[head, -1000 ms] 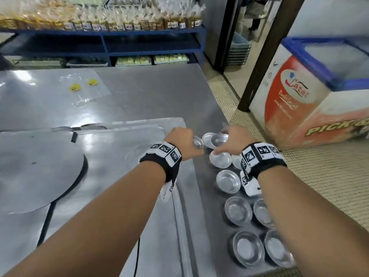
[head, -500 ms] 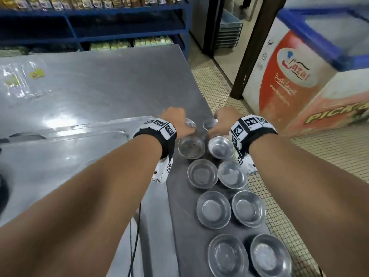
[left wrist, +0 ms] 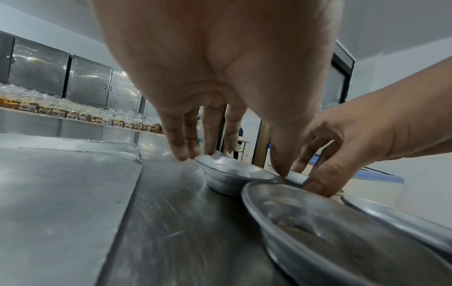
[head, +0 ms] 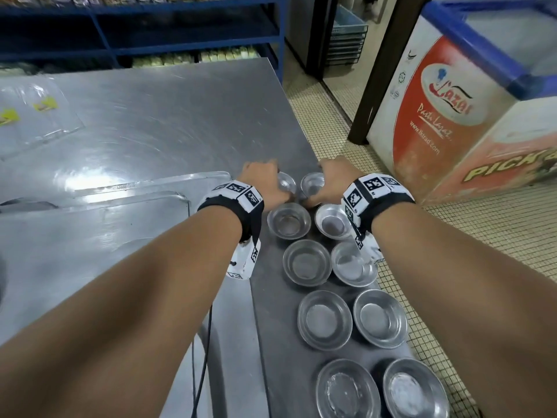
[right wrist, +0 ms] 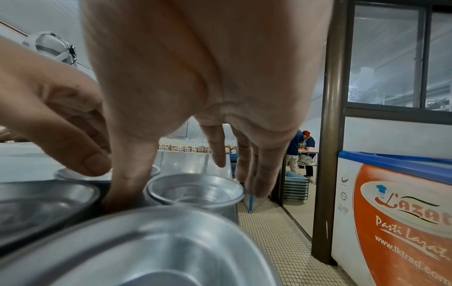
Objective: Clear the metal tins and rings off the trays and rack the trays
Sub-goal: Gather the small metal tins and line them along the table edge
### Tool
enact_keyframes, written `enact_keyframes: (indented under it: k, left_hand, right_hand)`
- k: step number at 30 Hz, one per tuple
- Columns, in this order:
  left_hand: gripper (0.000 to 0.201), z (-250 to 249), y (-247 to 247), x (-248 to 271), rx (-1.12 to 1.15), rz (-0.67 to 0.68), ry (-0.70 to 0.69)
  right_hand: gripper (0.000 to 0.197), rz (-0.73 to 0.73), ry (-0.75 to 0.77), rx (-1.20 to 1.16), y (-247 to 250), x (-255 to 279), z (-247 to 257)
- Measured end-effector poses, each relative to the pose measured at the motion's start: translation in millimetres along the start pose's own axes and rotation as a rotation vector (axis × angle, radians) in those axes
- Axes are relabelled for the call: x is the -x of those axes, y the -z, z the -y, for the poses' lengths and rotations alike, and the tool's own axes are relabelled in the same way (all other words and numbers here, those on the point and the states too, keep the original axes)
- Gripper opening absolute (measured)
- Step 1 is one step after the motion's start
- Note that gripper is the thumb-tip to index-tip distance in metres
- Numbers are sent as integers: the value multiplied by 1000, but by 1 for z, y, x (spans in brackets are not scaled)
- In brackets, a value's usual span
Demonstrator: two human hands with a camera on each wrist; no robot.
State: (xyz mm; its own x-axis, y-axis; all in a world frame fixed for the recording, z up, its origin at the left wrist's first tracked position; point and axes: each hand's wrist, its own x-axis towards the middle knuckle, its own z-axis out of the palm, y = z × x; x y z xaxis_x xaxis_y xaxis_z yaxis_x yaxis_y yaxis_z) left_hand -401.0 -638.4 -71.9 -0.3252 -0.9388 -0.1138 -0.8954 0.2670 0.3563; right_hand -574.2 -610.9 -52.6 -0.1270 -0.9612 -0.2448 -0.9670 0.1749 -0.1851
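Observation:
Several shallow round metal tins (head: 307, 262) stand in two columns along the steel table's right edge (head: 301, 122). At the far end, my left hand (head: 265, 179) pinches the left end tin (left wrist: 229, 174) by its rim, fingers on the far side and thumb on the near side. My right hand (head: 331, 179) grips the right end tin (right wrist: 195, 191) the same way, thumb left and fingers right. Both tins look to be resting on the table. Flat metal trays (head: 120, 236) lie to the left of the tins. No rings are in view.
The tins sit close to the table's right edge above a tiled floor (head: 331, 122). A red and white chest freezer (head: 446, 122) stands to the right. Blue shelving (head: 180, 40) is behind the table. Plastic bags (head: 39, 116) lie at the far left. People (right wrist: 296, 152) stand beyond the doorway.
The head view has swung right and down. Both hands stay at the far end of the rows; the far tins, bunched a second ago, now stand as a side-by-side pair.

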Motion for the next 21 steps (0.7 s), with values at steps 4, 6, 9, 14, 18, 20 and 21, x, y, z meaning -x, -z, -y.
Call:
enact_keyframes:
  k: [4, 6, 9, 14, 18, 20, 21]
  left_hand:
    - [54, 4, 12, 21, 5, -35, -14]
    - [45, 6, 20, 37, 8, -41, -25]
    - [35, 13, 37, 69, 30, -23, -35]
    - [34, 47, 71, 141, 27, -9, -12]
    - [36, 93, 106, 216, -44, 46, 8]
    - [35, 121, 125, 261, -66, 72, 25]
    - [36, 135, 134, 284, -74, 79, 32]
  right_hand:
    - [92, -18, 2, 14, 9, 17, 12]
    - [88, -20, 22, 20, 13, 31, 24]
    - [69, -25, 60, 0, 20, 59, 48]
    - [51, -13, 115, 34, 25, 119, 105]
    - [48, 15, 155, 76, 21, 180, 173]
    - [53, 33, 171, 43, 16, 215, 212]
    - [53, 35, 184, 28, 13, 233, 231]
